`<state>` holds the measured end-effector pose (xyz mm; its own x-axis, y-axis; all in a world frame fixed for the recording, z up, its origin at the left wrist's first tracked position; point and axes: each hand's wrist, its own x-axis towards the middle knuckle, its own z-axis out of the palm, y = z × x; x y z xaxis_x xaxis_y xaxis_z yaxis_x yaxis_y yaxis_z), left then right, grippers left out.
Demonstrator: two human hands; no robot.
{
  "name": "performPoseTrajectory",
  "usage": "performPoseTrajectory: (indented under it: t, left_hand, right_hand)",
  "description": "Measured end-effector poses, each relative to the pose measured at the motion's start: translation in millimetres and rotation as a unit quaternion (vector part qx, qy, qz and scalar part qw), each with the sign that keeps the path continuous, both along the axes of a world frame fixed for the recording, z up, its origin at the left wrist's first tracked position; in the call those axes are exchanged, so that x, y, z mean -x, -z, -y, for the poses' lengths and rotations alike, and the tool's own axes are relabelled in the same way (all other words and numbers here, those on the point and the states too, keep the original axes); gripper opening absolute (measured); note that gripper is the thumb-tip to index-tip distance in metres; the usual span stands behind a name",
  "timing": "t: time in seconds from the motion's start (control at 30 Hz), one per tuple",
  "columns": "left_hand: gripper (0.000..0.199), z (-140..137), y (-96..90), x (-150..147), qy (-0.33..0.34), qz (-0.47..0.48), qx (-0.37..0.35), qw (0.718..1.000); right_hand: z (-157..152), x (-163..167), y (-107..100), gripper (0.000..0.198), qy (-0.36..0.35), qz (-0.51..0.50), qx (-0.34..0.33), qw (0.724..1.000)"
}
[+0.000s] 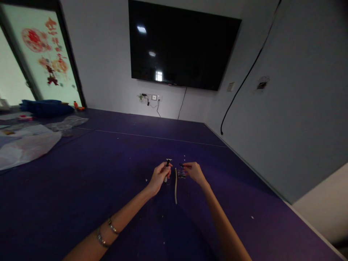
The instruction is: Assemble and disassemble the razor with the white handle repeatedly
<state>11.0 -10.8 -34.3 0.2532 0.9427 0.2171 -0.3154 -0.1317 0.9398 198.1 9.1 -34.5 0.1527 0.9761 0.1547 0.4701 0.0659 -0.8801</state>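
My left hand is closed around a slim black-and-white tool with a light T-shaped head, like a razor. Its head points up and away from me. To the right, my right hand pinches a small black piece between thumb and fingers; its kind is too small to make out. Between the hands, a thin pale stick or tube lies lengthwise on the purple surface. Beside it, just under my right fingers, is a small clear pack with dark parts, partly hidden.
The wide purple surface carries small white scraps. Clear plastic bags and a dark blue cloth bundle lie at the far left. A television hangs on the back wall, and a black cable dangles along the right wall.
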Motion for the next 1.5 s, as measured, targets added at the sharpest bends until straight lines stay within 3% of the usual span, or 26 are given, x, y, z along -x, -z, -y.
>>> performPoseTrajectory:
  t: [0.57, 1.0, 1.2, 1.5]
  left_hand:
    - [0.037, 1.5, 5.9, -2.2, -0.010, 0.012, 0.038, 0.999]
    - [0.018, 13.5, 3.7, -2.5, -0.014, -0.098, -0.095, 0.991]
    - [0.019, 16.3, 4.8, -2.7, -0.059, -0.144, -0.110, 0.982]
    - [0.018, 16.6, 7.0, -5.2, -0.058, -0.159, -0.119, 0.978]
  right_hand:
    - [5.8, -5.3, -13.9, 0.025, -0.042, -0.142, -0.047, 0.988]
    - [26.4, 4.3, -48.0, 0.029, -0.118, -0.128, -0.111, 0.978]
    - [30.6, 9.2, -51.1, 0.025, -0.152, -0.121, -0.114, 0.974]
    - [33.6, 14.2, -52.6, 0.025, -0.177, -0.110, -0.117, 0.971]
